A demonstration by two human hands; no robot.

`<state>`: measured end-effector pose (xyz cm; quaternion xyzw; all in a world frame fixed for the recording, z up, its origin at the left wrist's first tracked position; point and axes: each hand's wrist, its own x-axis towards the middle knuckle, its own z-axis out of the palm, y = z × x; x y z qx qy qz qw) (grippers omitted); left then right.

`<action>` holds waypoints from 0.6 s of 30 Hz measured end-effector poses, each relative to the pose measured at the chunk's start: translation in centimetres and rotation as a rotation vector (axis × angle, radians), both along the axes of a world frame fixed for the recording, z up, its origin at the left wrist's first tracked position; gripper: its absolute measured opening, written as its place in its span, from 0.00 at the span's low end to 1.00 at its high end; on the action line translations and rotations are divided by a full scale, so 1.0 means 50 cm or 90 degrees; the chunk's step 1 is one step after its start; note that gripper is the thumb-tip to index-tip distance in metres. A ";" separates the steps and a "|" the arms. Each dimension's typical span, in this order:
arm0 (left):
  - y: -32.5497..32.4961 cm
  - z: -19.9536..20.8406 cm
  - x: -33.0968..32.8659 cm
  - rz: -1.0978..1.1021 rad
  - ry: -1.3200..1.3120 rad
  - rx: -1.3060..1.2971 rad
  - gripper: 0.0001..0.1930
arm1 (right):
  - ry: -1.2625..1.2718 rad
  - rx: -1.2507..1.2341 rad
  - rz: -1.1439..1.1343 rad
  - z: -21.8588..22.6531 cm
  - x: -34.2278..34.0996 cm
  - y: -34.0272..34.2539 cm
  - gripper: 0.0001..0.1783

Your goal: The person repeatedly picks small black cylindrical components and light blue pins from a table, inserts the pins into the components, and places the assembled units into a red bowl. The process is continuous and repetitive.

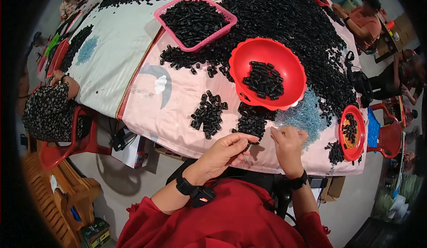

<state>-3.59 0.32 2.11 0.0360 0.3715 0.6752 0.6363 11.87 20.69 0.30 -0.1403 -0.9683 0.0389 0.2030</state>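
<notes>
Left hand [222,152] pinches a small black piece [247,147] between thumb and fingers, over the near part of the worktop [178,126]; right hand [289,149], just beside it, has fingers curled inward, contents cannot be told. Just beyond the hands: a heap of black pieces [250,127], then a red bowl [286,66]; pale-blue heap [313,119] beyond the right hand.

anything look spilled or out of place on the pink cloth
Possibly a spill: small black pieces lie loose on the pink cloth at the lower left of the red oval tray, which holds similar-looking ones. They may be there on purpose. Nothing looks plainly damaged.
</notes>
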 end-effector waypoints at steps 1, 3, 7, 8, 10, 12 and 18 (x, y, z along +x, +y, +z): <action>-0.003 -0.006 0.000 -0.005 -0.008 0.017 0.22 | 0.001 0.011 0.002 -0.008 -0.003 0.000 0.08; -0.007 -0.021 0.000 -0.014 -0.022 0.050 0.25 | 0.008 0.020 0.002 -0.012 -0.009 0.000 0.08; -0.008 -0.012 0.007 0.014 -0.015 0.043 0.27 | 0.042 -0.012 -0.005 -0.001 -0.018 -0.003 0.10; -0.009 -0.013 0.010 0.020 -0.014 0.045 0.27 | 0.053 -0.025 -0.006 0.000 -0.019 -0.005 0.10; -0.009 -0.019 0.012 0.029 -0.014 0.050 0.28 | 0.066 -0.040 -0.016 -0.002 -0.016 -0.005 0.10; -0.012 -0.025 0.012 0.030 -0.002 0.054 0.29 | 0.086 -0.044 -0.022 -0.005 -0.013 -0.002 0.11; -0.011 0.005 -0.025 0.000 0.035 0.014 0.26 | 0.106 -0.016 -0.049 0.016 -0.005 -0.001 0.17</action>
